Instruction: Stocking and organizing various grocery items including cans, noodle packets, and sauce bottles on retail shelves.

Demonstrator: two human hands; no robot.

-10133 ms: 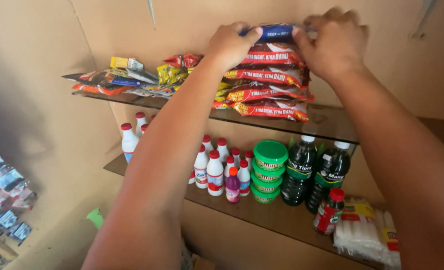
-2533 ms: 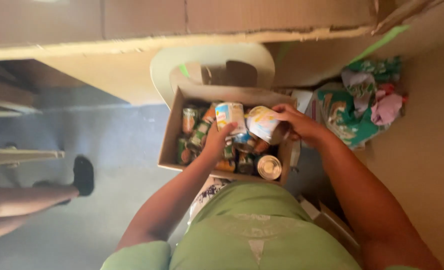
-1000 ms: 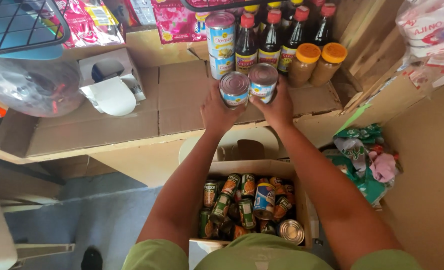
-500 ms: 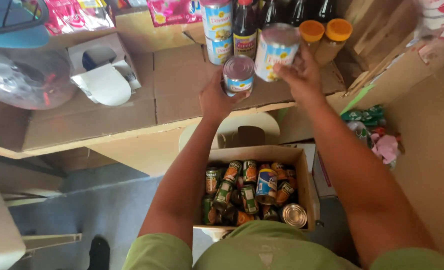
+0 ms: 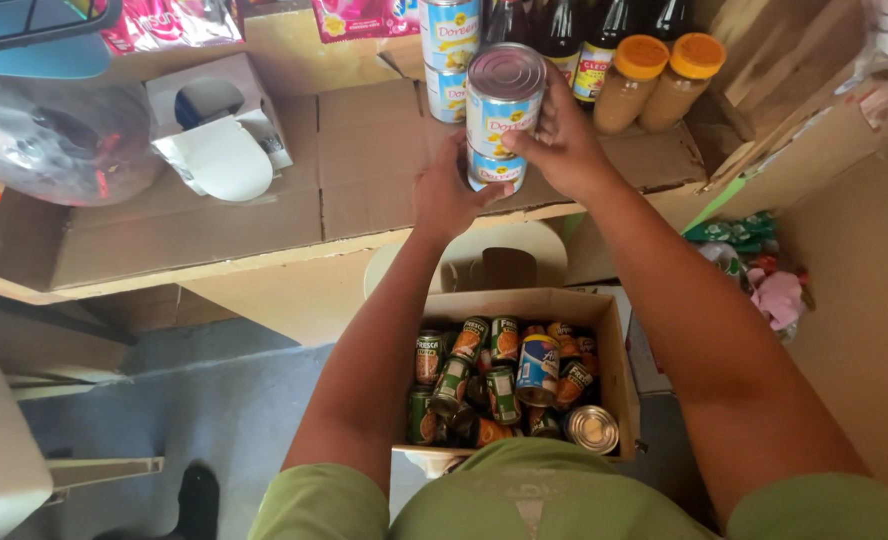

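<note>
Half a second on, the can in the right hand [image 5: 564,150] now stands stacked on the lower can [image 5: 494,168], which the left hand [image 5: 449,195] has brought down onto the cardboard-covered desk [image 5: 214,220]. A moment earlier both cans were held apart in the air; seconds before that, they were lifted from the box of cans [image 5: 509,385].

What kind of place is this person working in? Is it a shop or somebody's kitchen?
Most likely a small shop or its stockroom. The hands stack a can on another on a cardboard-covered shelf beside rows of bottles and orange-lidded jars, and an open box full of cans sits below.
</note>
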